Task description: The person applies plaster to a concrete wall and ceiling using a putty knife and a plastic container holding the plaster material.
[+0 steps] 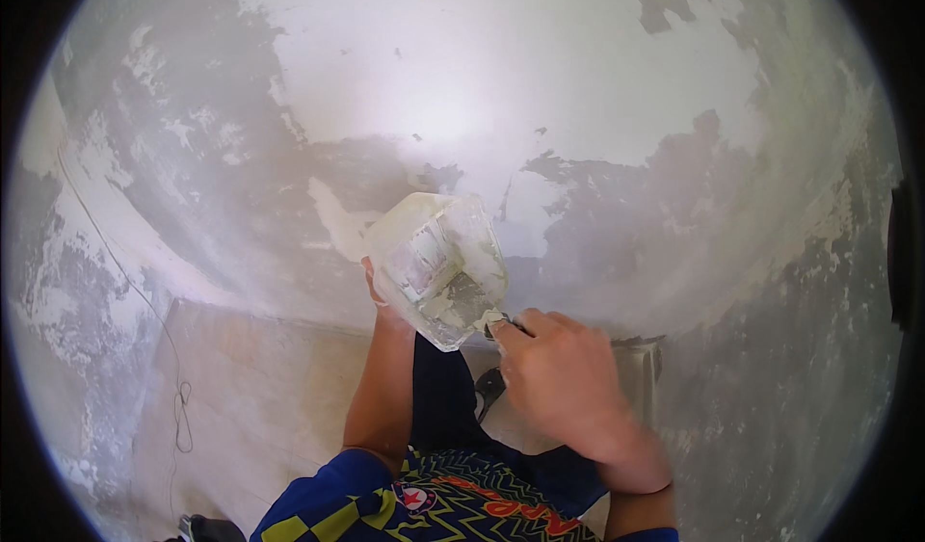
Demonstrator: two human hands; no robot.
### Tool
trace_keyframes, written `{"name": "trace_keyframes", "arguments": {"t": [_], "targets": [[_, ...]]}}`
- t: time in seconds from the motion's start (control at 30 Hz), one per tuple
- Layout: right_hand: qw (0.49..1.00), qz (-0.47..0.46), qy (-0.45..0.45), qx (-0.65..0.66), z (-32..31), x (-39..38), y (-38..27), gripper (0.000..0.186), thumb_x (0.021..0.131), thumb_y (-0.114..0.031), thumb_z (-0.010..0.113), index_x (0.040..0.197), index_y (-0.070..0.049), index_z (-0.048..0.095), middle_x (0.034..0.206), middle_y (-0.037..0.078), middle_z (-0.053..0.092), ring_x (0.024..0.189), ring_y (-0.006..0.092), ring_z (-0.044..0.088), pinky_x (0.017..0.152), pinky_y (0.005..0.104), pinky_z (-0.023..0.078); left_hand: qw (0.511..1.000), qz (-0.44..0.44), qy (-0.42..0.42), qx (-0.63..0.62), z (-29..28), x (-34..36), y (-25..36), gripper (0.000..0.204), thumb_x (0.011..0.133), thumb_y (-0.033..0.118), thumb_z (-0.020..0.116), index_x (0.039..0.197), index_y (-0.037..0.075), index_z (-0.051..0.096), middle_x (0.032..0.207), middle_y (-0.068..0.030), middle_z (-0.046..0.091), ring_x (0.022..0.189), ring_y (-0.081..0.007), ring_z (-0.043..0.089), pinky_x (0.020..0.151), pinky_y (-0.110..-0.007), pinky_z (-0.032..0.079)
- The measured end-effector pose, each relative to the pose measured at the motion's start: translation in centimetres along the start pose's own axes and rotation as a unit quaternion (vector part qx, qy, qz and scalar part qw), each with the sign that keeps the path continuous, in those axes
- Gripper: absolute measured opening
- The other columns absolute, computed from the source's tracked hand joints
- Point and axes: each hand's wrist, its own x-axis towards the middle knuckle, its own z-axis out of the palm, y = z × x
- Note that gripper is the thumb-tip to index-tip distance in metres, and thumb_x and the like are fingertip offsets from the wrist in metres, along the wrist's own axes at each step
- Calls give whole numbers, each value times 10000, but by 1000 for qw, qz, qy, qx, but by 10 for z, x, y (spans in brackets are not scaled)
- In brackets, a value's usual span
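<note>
My left hand [377, 287] grips the side of a translucent, squarish plastic tub [405, 243], tilted so that its inside shows, smeared with pale paste [443, 306]. My right hand [554, 369] is closed on a dark-handled scraper [499, 326], held at the tub's lower right edge. Pale paste clings to the scraper near the edge; most of its blade is hard to make out.
A grey wall [655, 224] with white patches [482, 31] fills the view ahead and continues at both sides. A thin cord [135, 287] hangs down the left side to the dusty floor [251, 388]. A dark object [202, 528] lies at the lower left. My shoe [489, 388] shows below.
</note>
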Motion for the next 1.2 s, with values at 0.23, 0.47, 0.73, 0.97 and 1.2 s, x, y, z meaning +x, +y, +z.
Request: {"name": "trace_keyframes", "arguments": {"t": [0.23, 0.47, 0.73, 0.97, 1.2], "targets": [[999, -19, -41, 2, -32, -15, 23, 278, 790, -126, 728, 1066, -98, 750, 888, 61, 687, 844, 291, 685, 686, 436, 545, 994, -35, 18, -100, -37, -1, -14, 922, 879, 723, 623, 1527, 89, 456, 1512, -185, 521, 1338, -381, 557, 1061, -567, 515], [999, -16, -35, 20, -20, -22, 37, 265, 795, -113, 723, 1058, -90, 753, 930, 65, 703, 880, 301, 689, 723, 439, 548, 986, -62, 15, -154, -18, -3, -33, 966, 830, 721, 677, 1522, 84, 459, 1496, -188, 538, 1319, -384, 574, 1046, -577, 525], [1000, 28, -3, -8, -7, -33, 28, 249, 788, -92, 728, 1036, -83, 753, 905, 61, 686, 850, 280, 686, 697, 417, 550, 987, -85, 52, -122, -11, -5, -45, 760, 934, 657, 588, 1461, 112, 532, 1414, -166, 602, 1252, -364, 619, 996, -556, 555], [999, 14, 26, 42, -27, -50, 36, 264, 772, -92, 724, 1035, -89, 748, 923, 72, 682, 857, 281, 692, 673, 425, 549, 992, -66, 49, -91, 23, 7, -49, 564, 1026, 506, 548, 1402, 86, 576, 1365, -135, 644, 1192, -287, 660, 937, -464, 597], [980, 13, 3, 200, -18, -44, 72, 267, 747, -40, 805, 1010, -30, 760, 964, 123, 746, 865, 357, 701, 718, 417, 556, 983, -83, 76, -146, 14, 12, -59, 611, 1004, 552, 560, 1409, 95, 569, 1383, -142, 625, 1225, -316, 637, 969, -495, 579]]}}
